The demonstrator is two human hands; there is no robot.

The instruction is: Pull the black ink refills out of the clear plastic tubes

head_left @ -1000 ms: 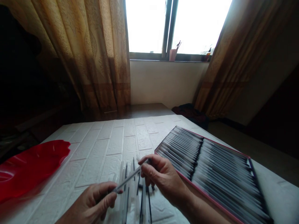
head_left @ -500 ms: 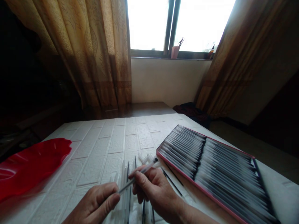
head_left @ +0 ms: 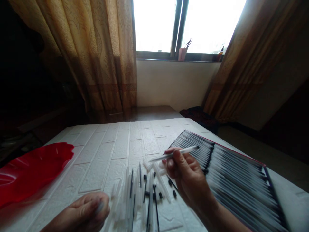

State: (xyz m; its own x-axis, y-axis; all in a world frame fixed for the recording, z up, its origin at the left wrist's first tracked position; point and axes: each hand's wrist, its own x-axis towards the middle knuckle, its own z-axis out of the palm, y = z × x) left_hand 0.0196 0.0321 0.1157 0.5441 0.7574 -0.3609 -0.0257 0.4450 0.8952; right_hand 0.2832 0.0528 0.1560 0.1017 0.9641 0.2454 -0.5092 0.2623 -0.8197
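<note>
- Slim translucent-white plastic pen with black end (head_left: 188, 149) is pinched in the right grip (head_left: 187, 174), above the white brick-patterned bench (head_left: 96, 162).
- Left grip (head_left: 80, 211) is curled closed; contents cannot be told.
- Assembly seems nearly finished; alignment with the red-edged tray (head_left: 265, 166) is probably called for.

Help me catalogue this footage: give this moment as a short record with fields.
Right hand: holds a white pen, its dark end pointing right
Left hand: curled closed; any contents hidden
Between hands: clear tubes, thin dark rods and small black pieces, loosely scattered
Right side: open case with rows of slim sticks, blurred
Left side: red wavy-edged dish
Surface: white brick-patterned tabletop
</note>
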